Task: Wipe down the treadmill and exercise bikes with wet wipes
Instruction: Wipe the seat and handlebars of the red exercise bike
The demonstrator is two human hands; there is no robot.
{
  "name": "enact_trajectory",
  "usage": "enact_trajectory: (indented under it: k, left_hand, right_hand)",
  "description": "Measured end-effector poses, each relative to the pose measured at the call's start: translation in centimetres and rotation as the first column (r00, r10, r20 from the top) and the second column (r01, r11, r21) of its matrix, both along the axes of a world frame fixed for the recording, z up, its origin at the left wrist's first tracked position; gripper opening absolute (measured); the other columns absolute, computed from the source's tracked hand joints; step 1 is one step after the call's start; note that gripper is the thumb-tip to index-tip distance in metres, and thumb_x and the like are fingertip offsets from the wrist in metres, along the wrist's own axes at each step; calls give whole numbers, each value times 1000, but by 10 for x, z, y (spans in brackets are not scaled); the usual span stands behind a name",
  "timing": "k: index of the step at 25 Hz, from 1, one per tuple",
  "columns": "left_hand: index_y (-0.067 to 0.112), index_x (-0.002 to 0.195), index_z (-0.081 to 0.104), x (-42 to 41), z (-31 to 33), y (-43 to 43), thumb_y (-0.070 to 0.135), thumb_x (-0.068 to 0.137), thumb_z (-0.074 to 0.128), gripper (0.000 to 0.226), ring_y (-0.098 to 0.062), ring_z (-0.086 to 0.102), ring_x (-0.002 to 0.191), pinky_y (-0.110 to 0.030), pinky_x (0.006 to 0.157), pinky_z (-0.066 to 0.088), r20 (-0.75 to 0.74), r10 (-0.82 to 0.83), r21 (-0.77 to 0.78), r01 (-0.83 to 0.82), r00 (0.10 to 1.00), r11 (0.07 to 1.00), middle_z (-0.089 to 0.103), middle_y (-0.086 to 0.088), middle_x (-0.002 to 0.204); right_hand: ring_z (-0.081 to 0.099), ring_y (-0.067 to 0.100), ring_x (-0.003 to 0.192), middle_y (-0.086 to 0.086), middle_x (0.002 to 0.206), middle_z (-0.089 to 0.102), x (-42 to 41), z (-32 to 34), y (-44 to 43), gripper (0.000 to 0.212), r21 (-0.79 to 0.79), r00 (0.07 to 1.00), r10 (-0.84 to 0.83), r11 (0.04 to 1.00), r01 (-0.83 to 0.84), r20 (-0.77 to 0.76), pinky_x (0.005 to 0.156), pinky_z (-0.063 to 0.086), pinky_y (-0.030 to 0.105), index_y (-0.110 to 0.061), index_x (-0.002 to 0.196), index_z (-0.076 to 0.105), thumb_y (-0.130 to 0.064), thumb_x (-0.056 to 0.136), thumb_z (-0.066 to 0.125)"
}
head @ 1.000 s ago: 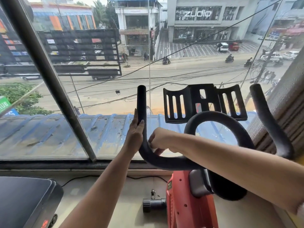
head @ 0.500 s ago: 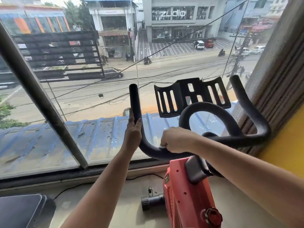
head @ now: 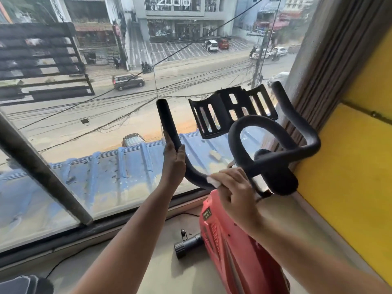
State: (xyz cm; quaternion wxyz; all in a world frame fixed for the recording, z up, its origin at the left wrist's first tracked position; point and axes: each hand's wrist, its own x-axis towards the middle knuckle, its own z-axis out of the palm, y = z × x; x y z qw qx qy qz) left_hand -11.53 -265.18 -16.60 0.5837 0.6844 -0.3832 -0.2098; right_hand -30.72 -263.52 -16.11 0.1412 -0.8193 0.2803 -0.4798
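A wet wipe (head: 213, 181) is pressed to the black handlebar (head: 194, 174) of a red exercise bike (head: 229, 247) set against a street-facing window (head: 101, 128). The wipe lies low on the bar's left bend, just short of the centre clamp. Only a white corner shows from under the right hand (head: 235, 188), whose fingers are curled over wipe and bar together.

From there the bar sweeps left and up into a horn that stands nearly upright. The left hand (head: 174, 164) holds the horn in the fork between thumb and fingers, apparently steadying it. The two hands are near each other on the same tube, the right nearer the stem.

The loop, the right horn and the slotted device holder (head: 230, 111) all lie to the right of the wipe and beyond it, close to a yellow wall (head: 350, 166). The wiping hand would likely reach them by travelling along the tube's curve.
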Motion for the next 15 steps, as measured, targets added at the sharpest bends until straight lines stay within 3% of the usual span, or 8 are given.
enact_trajectory:
  k: [1, 2, 3, 4, 6, 10, 13, 15]
  left_hand:
    - [16, 157, 10, 2, -1, 0, 22, 100, 42, 66, -26, 43, 128, -33, 105, 36, 10, -25, 5, 25, 1000, 1000, 41, -12, 143]
    - [17, 158, 7, 4, -2, 1, 22, 101, 42, 67, -29, 41, 131, -39, 109, 36, 26, -53, 11, 53, 998, 999, 39, -14, 144]
    - [20, 158, 2, 5, -2, 2, 21, 102, 41, 68, -30, 36, 136, -45, 113, 33, 37, -78, 18, 78, 996, 997, 34, -14, 149]
    - [22, 157, -3, 6, -1, 3, 20, 104, 40, 68, -30, 31, 140, -48, 116, 30, 44, -100, 24, 99, 994, 995, 28, -14, 154]
    - [23, 156, -8, 7, 1, 6, 19, 105, 39, 70, -29, 26, 144, -50, 117, 28, 52, -127, 25, 126, 990, 992, 21, -14, 157]
    - [22, 156, -8, 8, 3, 11, 22, 105, 38, 70, -29, 23, 145, -50, 117, 27, 71, -153, 10, 152, 986, 988, 19, -13, 158]
    - [21, 157, -9, 10, 2, 12, 21, 106, 37, 69, -29, 23, 145, -45, 118, 27, 71, -180, 19, 179, 981, 984, 17, -15, 159]
    - [21, 156, -11, 10, 2, 11, 21, 106, 36, 68, -29, 24, 145, -34, 115, 25, 67, -182, 29, 180, 981, 983, 14, -14, 160]
  right_hand:
    - [64, 13, 84, -9, 86, 66, 5, -11, 23, 19, 247, 988, -51, 969, 13, 148, 79, 52, 25, -18, 88, 70, -8, 91, 54]
    - [65, 11, 80, -10, 82, 67, 15, -16, 42, 21, 562, 955, -152, 827, -19, 256, 74, 53, 24, -21, 84, 68, -7, 93, 55]
    - [65, 11, 72, -8, 74, 67, 29, -23, 53, 25, 810, 914, -243, 570, -137, 325, 70, 52, 26, -21, 78, 65, -7, 94, 54]
    - [60, 11, 60, -4, 65, 62, 43, -27, 58, 29, 913, 883, -300, 307, -270, 362, 68, 50, 27, -17, 72, 61, -3, 95, 50]
    - [48, 12, 52, 7, 62, 51, 67, -24, 50, 32, 864, 781, -404, 48, -501, 476, 70, 50, 28, -8, 72, 55, 12, 90, 37]
    - [64, 23, 74, 17, 70, 65, 85, 6, 33, 40, 606, 489, -604, -14, -795, 629, 79, 58, 33, 11, 70, 65, 26, 81, 29]
    - [69, 23, 62, 17, 65, 65, 67, 8, 37, 26, 623, 462, -641, 32, -782, 613, 72, 60, 31, 11, 80, 60, 22, 86, 37]
    - [59, 13, 41, 12, 49, 56, 49, 5, 34, 27, 663, 445, -674, 88, -744, 590, 78, 57, 32, 7, 80, 54, 21, 89, 32]
